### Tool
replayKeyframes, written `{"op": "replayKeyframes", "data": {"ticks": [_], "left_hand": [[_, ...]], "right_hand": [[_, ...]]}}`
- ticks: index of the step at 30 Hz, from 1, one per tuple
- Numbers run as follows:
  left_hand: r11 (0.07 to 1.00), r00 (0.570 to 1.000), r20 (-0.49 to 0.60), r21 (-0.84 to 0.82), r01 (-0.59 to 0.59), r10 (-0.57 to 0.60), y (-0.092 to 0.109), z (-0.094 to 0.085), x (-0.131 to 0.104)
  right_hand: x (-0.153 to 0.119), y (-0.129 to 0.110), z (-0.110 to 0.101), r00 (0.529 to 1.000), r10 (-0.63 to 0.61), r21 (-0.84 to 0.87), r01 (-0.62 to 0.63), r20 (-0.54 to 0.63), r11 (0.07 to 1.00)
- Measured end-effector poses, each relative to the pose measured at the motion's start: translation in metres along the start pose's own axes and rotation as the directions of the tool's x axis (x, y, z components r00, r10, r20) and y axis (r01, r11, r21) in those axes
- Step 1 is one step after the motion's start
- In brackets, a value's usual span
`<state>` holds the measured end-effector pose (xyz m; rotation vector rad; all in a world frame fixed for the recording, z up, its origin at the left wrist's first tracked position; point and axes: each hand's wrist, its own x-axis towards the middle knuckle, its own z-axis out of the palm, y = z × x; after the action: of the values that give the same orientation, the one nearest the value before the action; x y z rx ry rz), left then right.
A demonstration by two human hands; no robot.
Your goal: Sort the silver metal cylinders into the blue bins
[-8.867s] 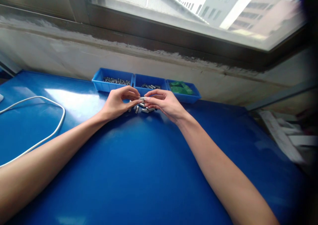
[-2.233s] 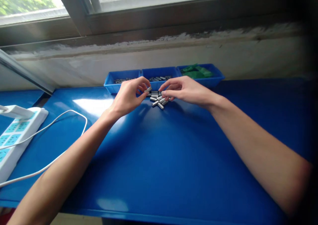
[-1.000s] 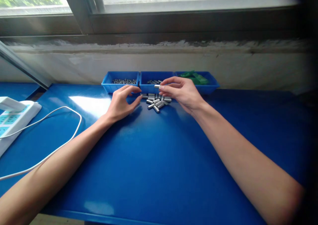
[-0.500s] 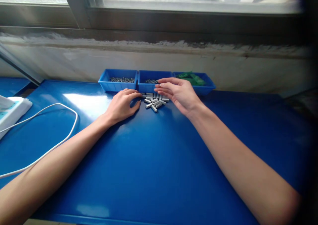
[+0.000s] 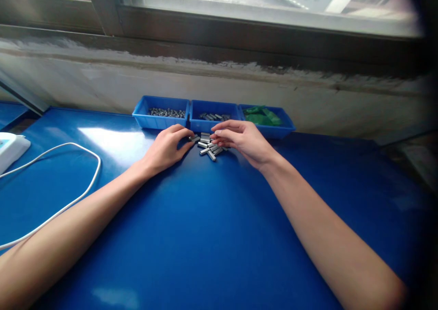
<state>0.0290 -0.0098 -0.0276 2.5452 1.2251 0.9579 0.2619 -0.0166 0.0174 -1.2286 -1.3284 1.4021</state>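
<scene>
A small pile of short silvery metal standoffs point(image 5: 212, 156) lies on the blue tabletop in front of the bins. On the pile's left edge, my left hand point(image 5: 167, 147) has thumb and index finger on either side of one metal standoff point(image 5: 195, 138). Over the right side of the pile hovers my right hand point(image 5: 244, 141), fingers loosely stretched and apart, with nothing visible in them. Its fingertips hide some of the pile, so contact there cannot be made out.
Three joined blue bins stand against the wall: small metal parts point(image 5: 166, 113) left, more metal pieces point(image 5: 214, 116) in the middle, green material point(image 5: 262, 116) right. A white cable point(image 5: 94, 178) loops from beside a white power strip point(image 5: 12, 149) near my left forearm.
My right hand has come down closer to the pile, uncovering the middle bin's contents. The left thumb and index finger have closed around a standoff at the pile's left edge.
</scene>
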Motion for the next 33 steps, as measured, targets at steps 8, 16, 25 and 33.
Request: {"op": "replayKeyframes", "data": {"ticks": [8,16,25,33], "left_hand": [[0.999,1.0,0.001,-0.037,0.012,-0.012,-0.0007,-0.0008,-0.0003],[0.994,0.994,-0.102,-0.105,0.024,-0.035,-0.0004,-0.0048,-0.0036],[0.982,0.998,-0.051,-0.189,0.026,-0.036,-0.0013,-0.0035,-0.0008],[0.94,0.981,-0.07,-0.305,0.152,-0.181,0.0003,-0.0049,-0.0002]], "right_hand": [[-0.0006,0.0007,0.0,1.0,-0.021,0.007,0.021,0.011,1.0],[-0.0005,0.0012,0.0029,0.998,-0.022,0.043,0.019,0.06,0.999],[0.0002,0.0039,0.0022,0.997,-0.008,0.05,0.004,0.076,0.999],[0.0014,0.0057,0.0017,0.996,-0.01,0.038,0.007,0.086,0.999]]}}
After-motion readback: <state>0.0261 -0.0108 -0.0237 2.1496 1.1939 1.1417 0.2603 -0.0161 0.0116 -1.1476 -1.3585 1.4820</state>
